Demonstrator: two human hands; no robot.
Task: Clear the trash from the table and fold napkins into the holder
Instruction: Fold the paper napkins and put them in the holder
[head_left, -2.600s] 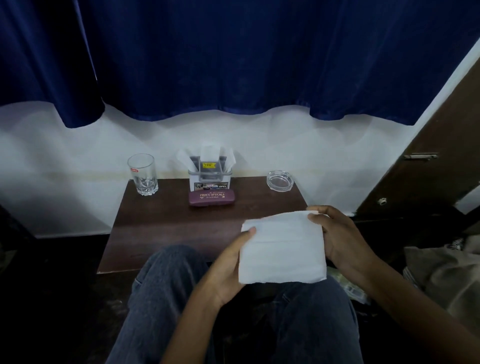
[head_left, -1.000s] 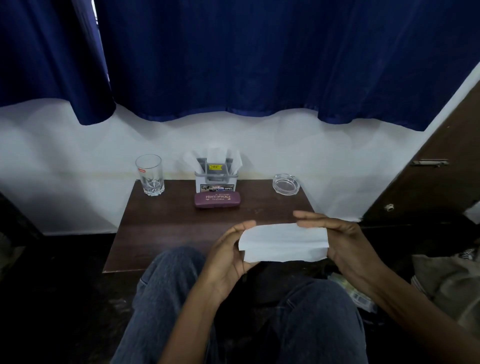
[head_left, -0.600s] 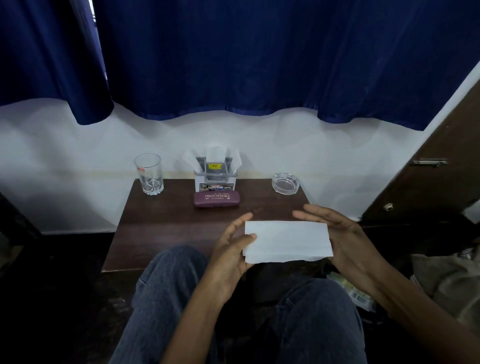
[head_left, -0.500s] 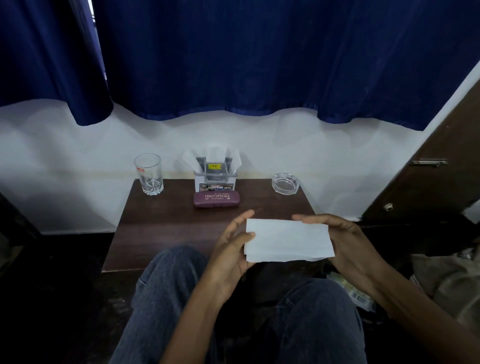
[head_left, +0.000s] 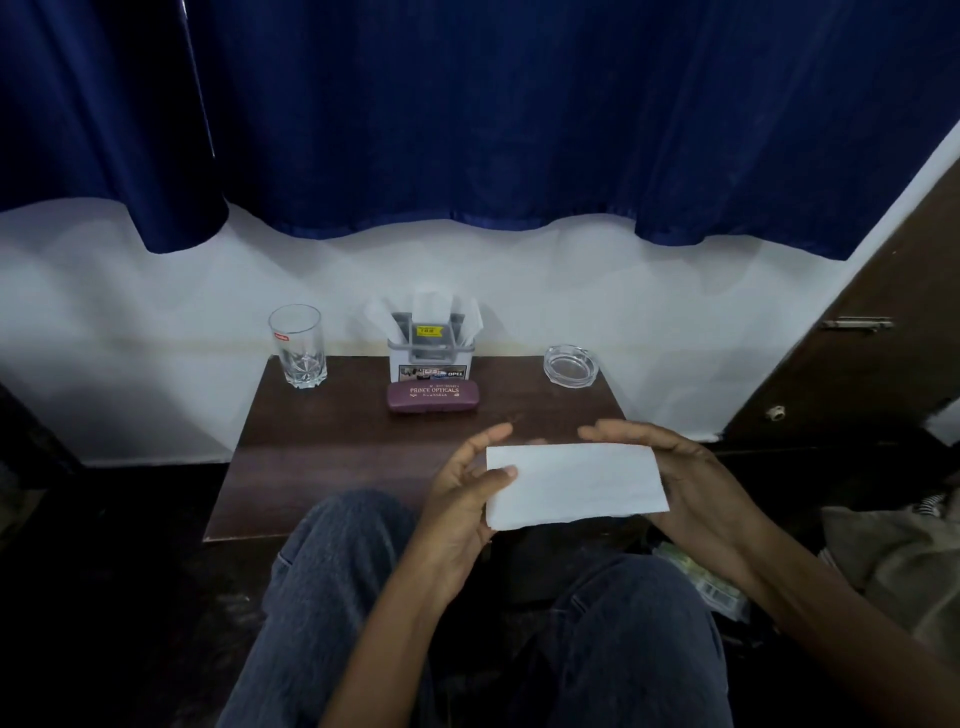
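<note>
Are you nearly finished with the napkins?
Getting there. Several napkins already stand in the holder, and no trash shows on the table. In hand: one napkin, folded to a rectangle, pinched by the left hand and steadied by the right hand. Left: it's not yet in the holder, and may want another fold.

A dark brown wooden surface (head_left: 337, 457) is set against a white wall. A clear drinking glass (head_left: 297, 345) is stood upright at its back left corner. A napkin holder (head_left: 430, 353) is placed at the back middle, a maroon spectacle case (head_left: 432, 396) is laid just before it, and a glass ashtray (head_left: 570, 365) is set at the back right.
</note>
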